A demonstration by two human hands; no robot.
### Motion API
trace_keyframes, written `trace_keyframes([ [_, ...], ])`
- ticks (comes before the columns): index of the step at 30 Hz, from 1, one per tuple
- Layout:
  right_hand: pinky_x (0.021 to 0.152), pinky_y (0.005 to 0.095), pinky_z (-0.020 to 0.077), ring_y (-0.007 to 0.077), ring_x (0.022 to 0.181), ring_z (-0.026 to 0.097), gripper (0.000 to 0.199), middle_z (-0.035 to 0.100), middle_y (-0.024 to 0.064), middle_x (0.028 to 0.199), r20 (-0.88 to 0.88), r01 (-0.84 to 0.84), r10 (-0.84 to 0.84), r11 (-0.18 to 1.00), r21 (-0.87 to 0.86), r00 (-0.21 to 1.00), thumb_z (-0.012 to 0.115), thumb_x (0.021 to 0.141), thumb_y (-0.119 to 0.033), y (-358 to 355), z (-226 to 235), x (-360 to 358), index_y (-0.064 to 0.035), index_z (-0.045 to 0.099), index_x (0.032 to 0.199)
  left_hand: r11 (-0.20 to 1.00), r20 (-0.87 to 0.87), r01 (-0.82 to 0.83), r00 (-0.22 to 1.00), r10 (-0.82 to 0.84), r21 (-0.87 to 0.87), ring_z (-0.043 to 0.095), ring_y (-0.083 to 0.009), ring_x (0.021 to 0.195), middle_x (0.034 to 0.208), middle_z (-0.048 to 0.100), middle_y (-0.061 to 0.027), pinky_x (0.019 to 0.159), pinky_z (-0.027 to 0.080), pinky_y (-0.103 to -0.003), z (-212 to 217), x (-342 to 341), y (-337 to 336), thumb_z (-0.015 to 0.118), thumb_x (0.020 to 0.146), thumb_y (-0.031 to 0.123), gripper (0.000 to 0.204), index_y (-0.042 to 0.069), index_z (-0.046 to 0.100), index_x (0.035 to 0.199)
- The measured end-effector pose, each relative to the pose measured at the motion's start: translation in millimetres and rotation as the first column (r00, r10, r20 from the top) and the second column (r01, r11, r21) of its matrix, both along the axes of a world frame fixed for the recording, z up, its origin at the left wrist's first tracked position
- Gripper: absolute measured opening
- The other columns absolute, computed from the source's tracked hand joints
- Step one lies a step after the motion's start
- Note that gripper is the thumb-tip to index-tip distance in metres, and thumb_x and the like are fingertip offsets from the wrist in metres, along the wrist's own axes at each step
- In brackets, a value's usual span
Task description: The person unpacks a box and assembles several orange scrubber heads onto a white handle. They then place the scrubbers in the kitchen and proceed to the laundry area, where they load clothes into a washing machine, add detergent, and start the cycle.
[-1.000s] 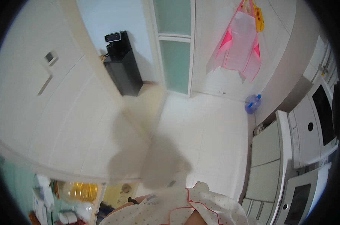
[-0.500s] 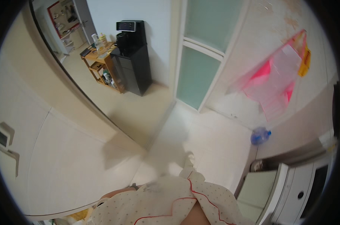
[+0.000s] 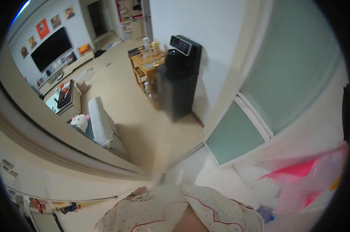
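Only a small part of my left hand (image 3: 139, 191) shows, low in the view beside the dotted pale pajama top (image 3: 155, 210) with red piping that I wear. Its fingers are too hidden and blurred to read, and nothing can be made out in it. My right hand is out of sight beyond the other side of the top. The doorway's floor track (image 3: 182, 157) lies just ahead of my body, and neither hand is seen touching anything.
Ahead right stands a black water dispenser (image 3: 178, 85), beside a wooden cart (image 3: 148, 69) with bottles. A frosted glass door (image 3: 236, 133) borders the opening on the right; pink-and-clear plastic (image 3: 294, 174) hangs beyond it. At left are a sofa (image 3: 101, 123), coffee table (image 3: 68, 106) and television (image 3: 53, 48).
My view has swung right to left and toward the doorway. The living room has come into sight, the dispenser looks nearer, and the pink plastic and blue bottle have shifted to the lower right.
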State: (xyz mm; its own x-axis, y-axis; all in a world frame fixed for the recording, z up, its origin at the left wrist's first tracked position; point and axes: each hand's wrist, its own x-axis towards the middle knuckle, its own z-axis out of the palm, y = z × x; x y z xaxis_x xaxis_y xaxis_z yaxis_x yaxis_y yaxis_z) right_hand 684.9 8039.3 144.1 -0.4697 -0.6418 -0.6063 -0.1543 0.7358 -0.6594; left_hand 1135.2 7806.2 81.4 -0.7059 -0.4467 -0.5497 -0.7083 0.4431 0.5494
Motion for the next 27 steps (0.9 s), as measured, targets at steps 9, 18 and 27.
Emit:
trace_keyframes([
  [9, 0.069, 0.036, 0.0491, 0.0281, 0.077, 0.062, 0.028, 0.064, 0.0161, 0.081, 0.028, -0.45, 0.453, 0.877, 0.17, 0.891, 0.053, 0.078, -0.024, -195.9, -34.0, -92.6, -0.0021, 0.063, 0.092, 0.943, 0.035, -0.27, 0.959, 0.281, -0.193, 0.059, -0.0391, 0.081, 0.088, 0.06, -0.0243, 0.071, 0.046, -0.048, -27.8, -57.2, -74.4, 0.041, 0.086, 0.027, 0.034, 0.0, 0.061, 0.086],
  [18, 0.047, 0.0317, 0.0479, 0.0207, 0.056, 0.06, 0.016, 0.061, 0.0115, 0.073, 0.0, -0.44, 0.446, 0.882, 0.169, 0.895, 0.052, 0.079, -0.015, -449.0, 2.1, -130.8, -0.0028, 0.06, 0.086, 0.653, -0.19, -0.755, 0.649, 0.736, -0.049, 0.059, -0.0356, 0.08, 0.084, 0.062, -0.021, 0.072, 0.047, -0.04, -4.9, -126.8, -297.4, 0.052, 0.082, 0.025, 0.028, 0.0, 0.06, 0.088],
  [27, 0.046, 0.0268, 0.0453, 0.0156, 0.055, 0.057, 0.02, 0.059, 0.0084, 0.08, 0.107, -0.307, 0.297, 0.948, 0.084, 0.949, 0.05, 0.078, -0.011, -661.2, 23.0, -113.9, -0.0038, 0.056, 0.096, 0.402, -0.082, -0.889, 0.394, 0.916, 0.22, 0.059, -0.0286, 0.079, 0.084, 0.061, -0.0186, 0.071, 0.046, -0.036, 71.3, -134.8, -454.3, 0.052, 0.082, 0.025, 0.029, -0.002, 0.056, 0.091],
])
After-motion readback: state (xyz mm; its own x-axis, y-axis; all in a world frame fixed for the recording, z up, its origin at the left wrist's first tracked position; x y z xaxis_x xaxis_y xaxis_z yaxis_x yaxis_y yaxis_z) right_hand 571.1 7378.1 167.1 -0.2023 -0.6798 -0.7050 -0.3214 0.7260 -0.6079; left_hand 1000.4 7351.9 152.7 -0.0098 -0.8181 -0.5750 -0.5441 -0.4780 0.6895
